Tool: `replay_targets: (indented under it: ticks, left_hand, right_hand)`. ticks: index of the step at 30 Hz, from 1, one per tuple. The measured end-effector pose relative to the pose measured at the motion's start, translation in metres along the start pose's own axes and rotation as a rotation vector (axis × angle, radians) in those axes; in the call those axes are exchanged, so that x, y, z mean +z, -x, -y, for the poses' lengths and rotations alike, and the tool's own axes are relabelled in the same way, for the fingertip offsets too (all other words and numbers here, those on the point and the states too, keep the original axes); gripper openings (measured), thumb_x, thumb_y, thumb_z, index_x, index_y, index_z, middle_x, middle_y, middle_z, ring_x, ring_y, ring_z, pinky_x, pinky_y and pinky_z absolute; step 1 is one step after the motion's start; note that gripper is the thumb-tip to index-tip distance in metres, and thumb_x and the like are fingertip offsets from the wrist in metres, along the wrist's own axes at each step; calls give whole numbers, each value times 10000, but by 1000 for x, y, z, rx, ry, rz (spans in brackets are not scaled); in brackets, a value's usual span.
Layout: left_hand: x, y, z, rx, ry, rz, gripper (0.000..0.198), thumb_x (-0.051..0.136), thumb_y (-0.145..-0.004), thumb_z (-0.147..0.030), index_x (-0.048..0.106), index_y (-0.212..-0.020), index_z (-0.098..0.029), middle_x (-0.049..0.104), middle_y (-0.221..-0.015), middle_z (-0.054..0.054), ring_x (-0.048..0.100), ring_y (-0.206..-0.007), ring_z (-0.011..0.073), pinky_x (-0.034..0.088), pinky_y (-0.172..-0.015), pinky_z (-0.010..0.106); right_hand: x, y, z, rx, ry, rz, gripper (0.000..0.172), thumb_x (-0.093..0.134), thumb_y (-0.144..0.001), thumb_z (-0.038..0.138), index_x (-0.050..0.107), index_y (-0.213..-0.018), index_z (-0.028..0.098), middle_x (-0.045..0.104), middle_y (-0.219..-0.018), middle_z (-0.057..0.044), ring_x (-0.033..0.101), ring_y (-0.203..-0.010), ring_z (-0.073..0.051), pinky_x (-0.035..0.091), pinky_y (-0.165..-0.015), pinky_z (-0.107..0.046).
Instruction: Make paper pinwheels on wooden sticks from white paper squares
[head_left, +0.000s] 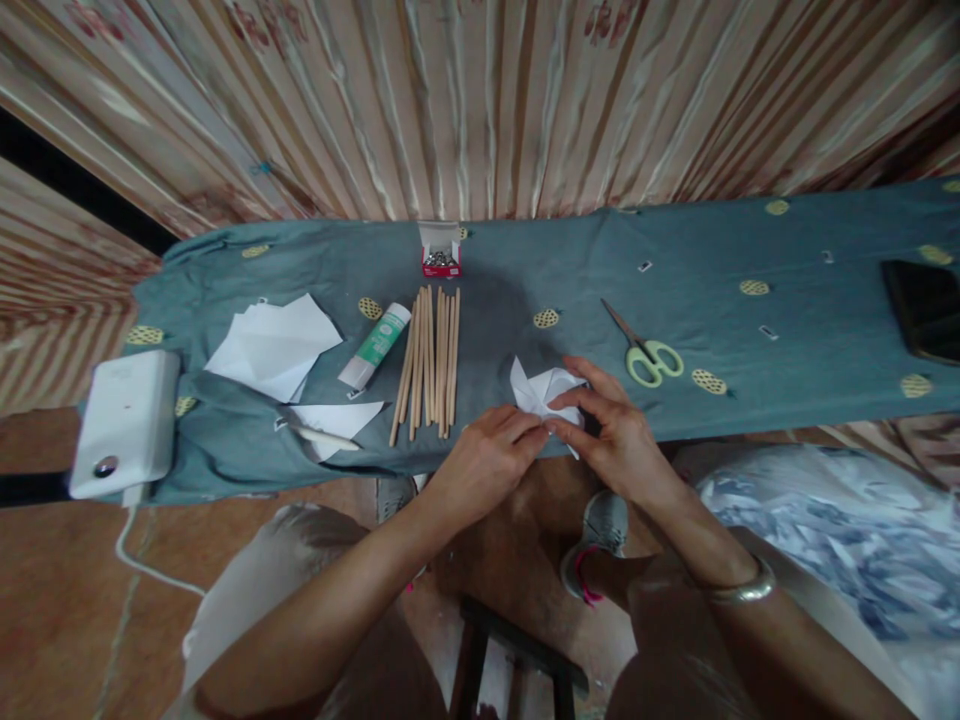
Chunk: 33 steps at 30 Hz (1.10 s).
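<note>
A small folded white paper piece [541,389] lies near the front edge of a table covered in blue-grey cloth [750,330]. My left hand [487,462] pinches its lower left part with closed fingers. My right hand [611,430] grips its right side, fingers curled over the folds. A silver bangle [739,590] circles my right wrist. Just left of my hands lies a row of several wooden sticks [429,360].
A glue tube [375,345], loose white paper sheets [271,348] and a paper scrap with a pen-like tool [330,420] lie left. A red box of pins [441,258] sits behind the sticks. Green-handled scissors [645,352] lie right. A white device [127,420] sits far left, a dark object [926,305] far right.
</note>
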<state>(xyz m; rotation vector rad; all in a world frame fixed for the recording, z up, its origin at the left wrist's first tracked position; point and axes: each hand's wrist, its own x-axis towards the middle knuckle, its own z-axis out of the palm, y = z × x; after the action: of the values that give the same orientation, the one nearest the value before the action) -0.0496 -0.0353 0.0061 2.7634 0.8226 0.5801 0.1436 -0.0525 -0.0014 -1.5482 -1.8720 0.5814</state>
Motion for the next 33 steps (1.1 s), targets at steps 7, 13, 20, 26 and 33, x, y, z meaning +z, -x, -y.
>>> replay_targets:
  ticks: [7, 13, 20, 26, 33]
  left_hand:
    - [-2, -1, -1, -1, 1, 16, 168, 464, -916, -100, 599, -1013, -115, 647, -1004, 70, 613, -919, 177, 549, -810, 323]
    - [-3, -1, -1, -5, -7, 20, 169, 475, -907, -89, 599, -1019, -116, 653, -1016, 62, 607, -921, 184, 552, -814, 322]
    - [-4, -1, -1, -4, -16, 27, 153, 489, -904, -98, 599, -1011, -102, 651, -1005, 75, 610, -924, 191, 559, -800, 328]
    - [-6, -2, -1, -20, 3, 49, 133, 492, -906, -109, 607, -973, -100, 649, -972, 78, 613, -911, 191, 562, -791, 333]
    - [-5, -2, -1, -23, 6, 64, 139, 483, -912, -113, 609, -972, -111, 646, -969, 80, 611, -917, 189, 559, -798, 337]
  right_hand:
    - [0, 0, 0, 7, 6, -5, 101, 640, -830, 312, 662, -907, 250, 477, -1405, -73, 463, -1285, -271, 394, -1052, -477]
    - [1, 0, 0, 8, 16, -1, 108, 631, -836, 313, 667, -913, 247, 478, -1407, -79, 461, -1286, -273, 391, -1053, -474]
    - [2, 0, 1, -16, 30, -3, 107, 617, -845, 311, 664, -914, 245, 486, -1399, -85, 456, -1291, -279, 400, -1046, -485]
    - [4, -1, 1, -41, 46, -7, 128, 604, -856, 301, 665, -956, 250, 485, -1397, -85, 461, -1286, -273, 405, -1051, -473]
    - [4, 0, 3, -79, 75, -6, 199, 560, -880, 316, 677, -1016, 229, 472, -1415, -100, 461, -1282, -296, 409, -1042, -496]
